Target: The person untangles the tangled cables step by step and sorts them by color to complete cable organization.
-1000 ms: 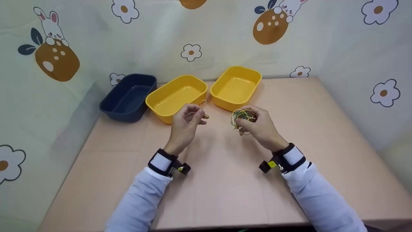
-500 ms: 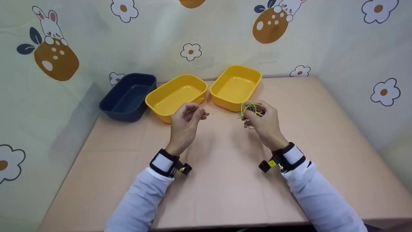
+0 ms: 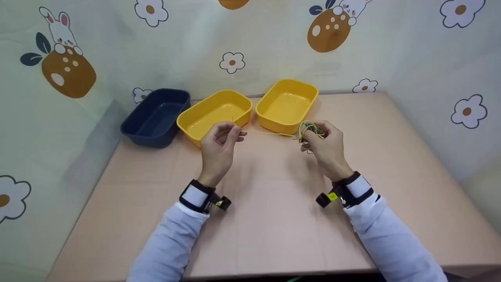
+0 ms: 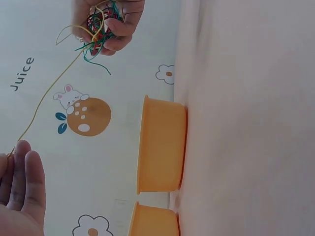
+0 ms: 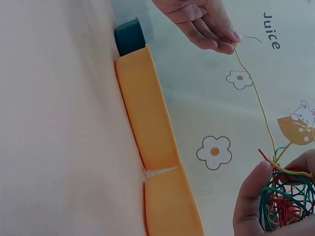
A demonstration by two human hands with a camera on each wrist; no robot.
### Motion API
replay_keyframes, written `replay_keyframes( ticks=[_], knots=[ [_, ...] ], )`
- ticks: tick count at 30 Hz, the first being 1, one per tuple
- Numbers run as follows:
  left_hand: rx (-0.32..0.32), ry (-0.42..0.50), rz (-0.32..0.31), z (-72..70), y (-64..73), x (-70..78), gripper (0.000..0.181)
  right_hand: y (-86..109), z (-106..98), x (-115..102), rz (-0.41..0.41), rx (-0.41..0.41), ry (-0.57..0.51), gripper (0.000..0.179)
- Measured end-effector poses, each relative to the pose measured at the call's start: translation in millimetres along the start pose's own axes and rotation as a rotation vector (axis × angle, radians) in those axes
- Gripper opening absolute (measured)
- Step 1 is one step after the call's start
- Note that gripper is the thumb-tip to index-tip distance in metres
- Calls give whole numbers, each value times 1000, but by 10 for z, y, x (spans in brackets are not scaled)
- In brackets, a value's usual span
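My right hand grips a tangled bundle of thin wires in green, red and yellow. A single yellow wire runs from that bundle across to my left hand, which pinches it between thumb and forefinger. Beyond the left fingertips a short loose end sticks out, as the right wrist view shows. In the left wrist view a green end dangles below the bundle. Both hands are held above the table, a little apart, in front of the bins.
A dark blue bin stands at the back left of the table. Beside it are a yellow bin and a second yellow bin. A patterned cloth wall rises behind them.
The hands have moved apart, the right one to the right and slightly up, the left one slightly left. The yellow wire now stretches longer between them.
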State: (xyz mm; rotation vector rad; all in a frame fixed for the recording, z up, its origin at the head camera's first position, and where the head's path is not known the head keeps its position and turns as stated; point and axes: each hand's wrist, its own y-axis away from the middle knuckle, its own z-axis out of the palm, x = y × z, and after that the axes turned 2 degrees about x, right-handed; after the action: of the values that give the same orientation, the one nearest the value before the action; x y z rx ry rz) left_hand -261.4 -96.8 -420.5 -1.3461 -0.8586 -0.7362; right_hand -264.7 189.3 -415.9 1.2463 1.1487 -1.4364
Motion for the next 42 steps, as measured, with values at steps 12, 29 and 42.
replay_keyframes(
  ticks=[12,29,42],
  knots=[
    [43,12,-22,-52,-31,-9,15,4,-27,-29,-1,54,21,26],
    [106,26,-1,-48,-40,8,15,-33,-33,-42,-86,212,-71,22],
    [254,78,13,-313,-161,15,16,-129,-295,-62,-27,252,-117,22]
  ],
)
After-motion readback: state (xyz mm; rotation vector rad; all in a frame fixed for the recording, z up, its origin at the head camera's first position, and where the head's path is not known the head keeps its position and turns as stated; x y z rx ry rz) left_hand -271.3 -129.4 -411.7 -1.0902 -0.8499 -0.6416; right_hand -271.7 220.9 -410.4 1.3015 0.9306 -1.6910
